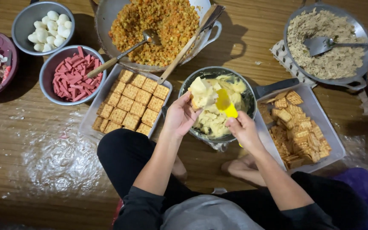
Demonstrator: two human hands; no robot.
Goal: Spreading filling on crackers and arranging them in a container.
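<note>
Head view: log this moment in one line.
left hand: holds cracker | right hand: yellow spatula spreading mash | over pan

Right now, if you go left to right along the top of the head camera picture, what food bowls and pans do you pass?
Bowl of white eggs → big pan of orange and yellow rice mix → pan of pale crumbly food with a metal spatula.

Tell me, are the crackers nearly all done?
Not nearly. One tray holds neat rows of crackers. The left hand holds a cracker piled with pale mash; the right hand spreads with a yellow spatula. A loose heap of crackers waits.
</note>
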